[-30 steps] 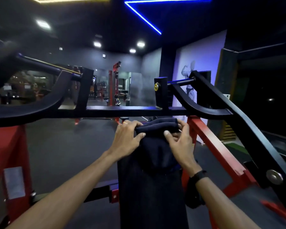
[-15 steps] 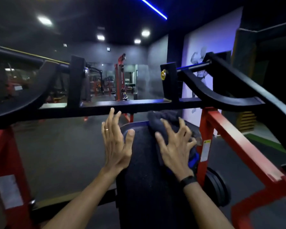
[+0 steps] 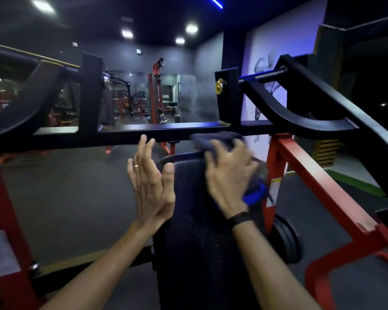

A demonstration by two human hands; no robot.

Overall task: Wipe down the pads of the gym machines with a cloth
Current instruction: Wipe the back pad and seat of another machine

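Dim gym floor stretches behind a machine whose black crossbar (image 3: 166,130) runs level across the view. Below the crossbar stands the pad (image 3: 195,220), long, black and upright, its top edge just under the bar. Red frame (image 3: 318,186) slopes down to the right of the pad, and a white label (image 3: 274,189) sticks on the red post beside it; its writing is too small to read. Another pale label (image 3: 0,253) sits on the red post far left of the pad, also unreadable. A brass knob (image 3: 220,86) shows on a black bracket above the crossbar.

The right hand (image 3: 229,175) presses a dark blue cloth (image 3: 253,191) onto the pad's upper right side, fingers spread and slightly bent over it; the hand is blurred. A black band (image 3: 241,218) wraps its wrist. The left hand (image 3: 150,182) is flat with straight fingers against the pad's upper left edge, holding nothing, a ring (image 3: 135,166) on one finger. Black weight plates (image 3: 285,240) hang low, right of the pad.
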